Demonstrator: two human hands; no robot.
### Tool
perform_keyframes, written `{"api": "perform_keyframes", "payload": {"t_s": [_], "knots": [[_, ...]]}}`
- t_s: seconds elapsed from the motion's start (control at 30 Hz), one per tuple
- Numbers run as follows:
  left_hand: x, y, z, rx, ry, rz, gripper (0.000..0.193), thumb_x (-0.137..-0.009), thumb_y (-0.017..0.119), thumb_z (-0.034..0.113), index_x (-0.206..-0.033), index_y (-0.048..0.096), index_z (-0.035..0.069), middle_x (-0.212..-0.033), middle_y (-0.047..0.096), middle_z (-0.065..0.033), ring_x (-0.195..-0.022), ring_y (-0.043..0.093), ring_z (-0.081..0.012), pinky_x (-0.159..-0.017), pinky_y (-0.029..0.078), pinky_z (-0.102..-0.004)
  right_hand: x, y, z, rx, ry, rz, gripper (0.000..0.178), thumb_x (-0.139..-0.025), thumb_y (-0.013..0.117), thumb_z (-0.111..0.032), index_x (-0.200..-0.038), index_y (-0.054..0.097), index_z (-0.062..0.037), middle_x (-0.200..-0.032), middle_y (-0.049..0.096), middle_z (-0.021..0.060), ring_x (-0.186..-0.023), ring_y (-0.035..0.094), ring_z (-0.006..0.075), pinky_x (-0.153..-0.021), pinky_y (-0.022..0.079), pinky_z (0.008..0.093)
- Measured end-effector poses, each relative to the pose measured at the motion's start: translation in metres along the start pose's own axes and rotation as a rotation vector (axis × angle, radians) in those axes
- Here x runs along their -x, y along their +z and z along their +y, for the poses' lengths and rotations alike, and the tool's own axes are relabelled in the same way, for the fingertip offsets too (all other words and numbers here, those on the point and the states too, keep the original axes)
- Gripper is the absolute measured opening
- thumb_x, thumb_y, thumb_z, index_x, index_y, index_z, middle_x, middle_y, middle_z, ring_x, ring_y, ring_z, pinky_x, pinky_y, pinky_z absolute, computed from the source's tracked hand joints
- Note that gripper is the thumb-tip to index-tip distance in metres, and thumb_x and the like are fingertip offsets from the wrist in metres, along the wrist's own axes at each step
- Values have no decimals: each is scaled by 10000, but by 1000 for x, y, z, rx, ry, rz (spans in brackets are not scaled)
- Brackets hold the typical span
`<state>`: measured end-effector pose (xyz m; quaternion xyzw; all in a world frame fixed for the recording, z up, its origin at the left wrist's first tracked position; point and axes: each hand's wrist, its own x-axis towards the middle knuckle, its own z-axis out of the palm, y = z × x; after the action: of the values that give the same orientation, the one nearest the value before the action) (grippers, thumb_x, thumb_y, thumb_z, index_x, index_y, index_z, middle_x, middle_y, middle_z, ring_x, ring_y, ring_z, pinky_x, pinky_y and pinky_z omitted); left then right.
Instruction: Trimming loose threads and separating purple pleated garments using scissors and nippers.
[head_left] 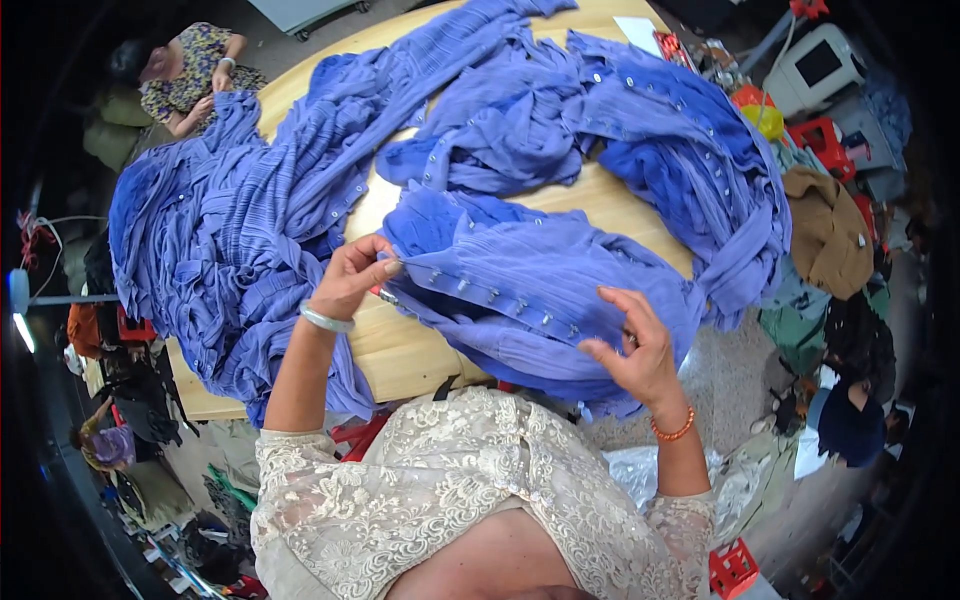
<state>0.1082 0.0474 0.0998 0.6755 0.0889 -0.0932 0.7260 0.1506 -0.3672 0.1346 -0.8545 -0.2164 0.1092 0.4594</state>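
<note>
garment on the table, edge pinched by the left fingers

the garment, blue and rumpled, lies at the table's near side, right before the person. the left hand has thumb and fingertips closed together on one end of its edge; the right hand is half open, thumb and fingers apart, over the other end, with nothing seen between them.

a row of studs is already on the edge, which lies unfastened, so this piece looks part-way through handling. more blue cloth sits in a left heap and a right heap; which pieces are finished and which wait, i cannot tell. a co-worker at the far left has both hands at the left heap's end.

much of the garment's underside is lost in folds. a small red and metal thing shows just below the left fingers, too covered to name or to tell whether it is held. whether the right fingers touch the cloth is unclear.
</note>
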Motion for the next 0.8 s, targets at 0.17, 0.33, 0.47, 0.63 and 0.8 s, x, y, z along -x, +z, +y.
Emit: {"api": "perform_keyframes", "payload": {"t_s": [0.17,0.33,0.47,0.63,0.8], "knots": [[4,86,74,92,458,-380,171,-908,734,45,-1026,615,15,-1001,576,-40,-923,561,-122,-794,468,-290,-30,40,-34,-64,-287,32,1032,-669,940,-311,-1496,413,10,-1360,611,188,-1022,693,308,-721,541,314],[-5,128,99,-35,634,-414,193,-875,781,51,-1020,666,-4,-1044,634,-108,-936,602,-197,-846,469,-338,-42,25,-47,-169,-329,39,313,-802,758,-35,-1099,667,8,-926,703,117,-803,682,227,-744,520,292],[-18,111,62,280,440,-233,524,-863,774,15,-1329,534,29,-1279,575,-81,-1158,586,-167,-974,503,-348,-52,0,-68,-210,-159,136,209,-839,705,19,-1043,658,12,-869,693,57,-798,617,102,-724,492,257],[-3,126,13,-37,235,-197,1196,-694,946,281,-1604,191,94,-1564,361,-117,-1418,382,-239,-1122,339,-427,-75,1,-78,-373,-183,37,170,-903,688,19,-1067,648,9,-883,617,-35,-797,525,51,-720,457,229],[-8,193,28,152,23,-640,742,-805,867,342,-1367,542,-18,-1408,560,-150,-1341,484,-228,-1149,381,-388,-94,-14,-117,-464,-224,44,239,-857,719,54,-1067,641,-29,-1013,632,-33,-899,557,62,-852,446,240]]}}
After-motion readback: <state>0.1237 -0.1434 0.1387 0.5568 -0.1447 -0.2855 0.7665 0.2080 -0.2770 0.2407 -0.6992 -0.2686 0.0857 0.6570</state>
